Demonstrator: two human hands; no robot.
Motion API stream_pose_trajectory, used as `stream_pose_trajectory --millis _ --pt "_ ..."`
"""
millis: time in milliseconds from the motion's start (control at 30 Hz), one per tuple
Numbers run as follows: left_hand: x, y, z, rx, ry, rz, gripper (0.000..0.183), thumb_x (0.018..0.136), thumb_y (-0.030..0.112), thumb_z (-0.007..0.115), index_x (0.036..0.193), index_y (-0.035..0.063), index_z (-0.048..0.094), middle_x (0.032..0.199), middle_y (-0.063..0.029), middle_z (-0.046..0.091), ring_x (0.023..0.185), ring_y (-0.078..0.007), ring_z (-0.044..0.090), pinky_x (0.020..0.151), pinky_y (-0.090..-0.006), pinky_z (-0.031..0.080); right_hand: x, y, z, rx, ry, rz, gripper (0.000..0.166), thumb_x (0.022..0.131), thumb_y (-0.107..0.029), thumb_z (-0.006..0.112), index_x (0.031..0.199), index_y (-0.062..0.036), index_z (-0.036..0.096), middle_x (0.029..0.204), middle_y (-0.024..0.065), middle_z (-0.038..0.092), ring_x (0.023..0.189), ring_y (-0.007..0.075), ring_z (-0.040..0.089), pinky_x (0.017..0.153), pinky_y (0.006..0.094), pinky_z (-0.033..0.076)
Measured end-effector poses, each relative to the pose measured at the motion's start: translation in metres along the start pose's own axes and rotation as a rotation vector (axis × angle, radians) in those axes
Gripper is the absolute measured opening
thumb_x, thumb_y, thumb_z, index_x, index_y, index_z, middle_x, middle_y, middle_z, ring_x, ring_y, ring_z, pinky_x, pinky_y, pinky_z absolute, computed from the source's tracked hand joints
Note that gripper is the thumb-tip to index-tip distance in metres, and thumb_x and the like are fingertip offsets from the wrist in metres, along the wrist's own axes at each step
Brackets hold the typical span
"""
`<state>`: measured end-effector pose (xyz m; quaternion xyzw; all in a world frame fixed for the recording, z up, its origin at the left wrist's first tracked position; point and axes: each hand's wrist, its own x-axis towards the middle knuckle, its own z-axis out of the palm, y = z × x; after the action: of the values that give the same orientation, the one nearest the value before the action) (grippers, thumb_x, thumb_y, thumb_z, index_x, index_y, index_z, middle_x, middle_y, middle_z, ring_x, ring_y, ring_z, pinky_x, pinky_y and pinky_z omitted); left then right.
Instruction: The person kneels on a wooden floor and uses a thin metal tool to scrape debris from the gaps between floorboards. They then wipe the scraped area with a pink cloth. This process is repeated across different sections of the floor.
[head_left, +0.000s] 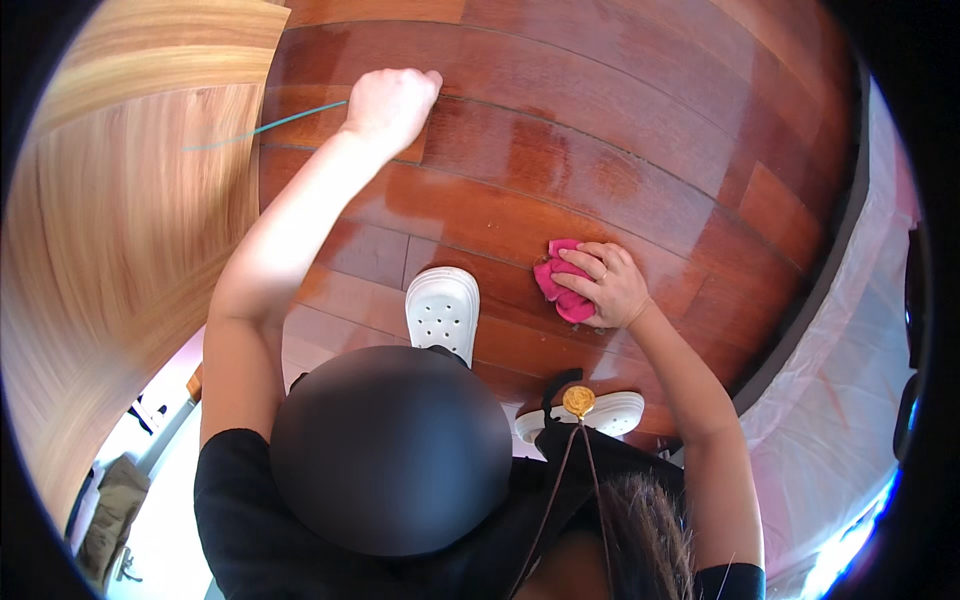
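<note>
My right hand (611, 289) presses a crumpled pink cloth (559, 281) onto the wet-looking, reddish-brown wooden floor (517, 202). Its fingers lie bent over the cloth, and one wears a ring. Farther forward and to the left, my left hand (394, 109) is closed in a fist. A thin teal rod or cord (292, 118) runs from the little-finger side of that fist towards the left, passing in front of a wood-grain panel. The part inside the fist is hidden.
A wood-grain furniture panel (172, 210) rises on the left. White clogs (442, 307) are on my feet. Translucent sheeting (832, 337) hangs at the right above a dark edge. A gold pendant (578, 401) dangles below me. A blurred dark round shape (390, 450) covers the lower middle.
</note>
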<state>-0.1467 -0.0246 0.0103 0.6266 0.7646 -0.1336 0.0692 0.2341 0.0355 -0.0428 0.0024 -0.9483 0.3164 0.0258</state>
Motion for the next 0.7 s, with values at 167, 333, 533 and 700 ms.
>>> stream_pose_trajectory --millis 167,333,533,700 --pt "0.003 0.018 -0.003 0.017 -0.073 -0.036 0.006 0.076 0.005 0.057 0.082 0.0045 0.058 0.073 -0.0159 0.066 0.072 -0.0349 0.067 0.059 -0.0455 0.053 -0.003 0.003 0.002 0.014 0.043 0.012 0.057 0.059 -0.035 0.078 0.113 -0.0245 0.063 0.130 0.0008 0.053 0.116 0.0247 0.051 0.095 0.0427 0.042" --pt "0.004 -0.013 0.008 -0.583 -0.172 -0.243 0.010 0.087 0.019 0.059 0.090 0.0129 0.068 0.080 -0.0091 0.069 0.078 -0.0271 0.067 0.067 -0.0395 0.052 -0.003 0.005 0.002 0.045 0.035 -0.006 0.056 0.060 -0.034 0.078 0.113 -0.0238 0.063 0.129 0.0010 0.054 0.117 0.0245 0.051 0.096 0.0429 0.042" --pt "-0.004 -0.018 -0.004 -0.334 -0.118 -0.283 0.008 0.085 0.018 0.061 0.089 0.0139 0.067 0.077 -0.0107 0.067 0.077 -0.0312 0.065 0.066 -0.0427 0.052 -0.004 0.003 0.002 0.046 0.032 0.004 0.056 0.059 -0.034 0.078 0.112 -0.0231 0.064 0.128 0.0010 0.054 0.118 0.0244 0.050 0.096 0.0433 0.042" --pt "-0.003 -0.013 -0.004 -0.224 -0.089 -0.231 0.008 0.084 0.017 0.062 0.088 0.0125 0.066 0.078 -0.0142 0.067 0.078 -0.0345 0.066 0.065 -0.0452 0.052 -0.002 0.003 0.000 0.026 0.043 -0.006 0.055 0.059 -0.033 0.078 0.112 -0.0231 0.064 0.127 0.0011 0.054 0.118 0.0246 0.051 0.096 0.0433 0.042"
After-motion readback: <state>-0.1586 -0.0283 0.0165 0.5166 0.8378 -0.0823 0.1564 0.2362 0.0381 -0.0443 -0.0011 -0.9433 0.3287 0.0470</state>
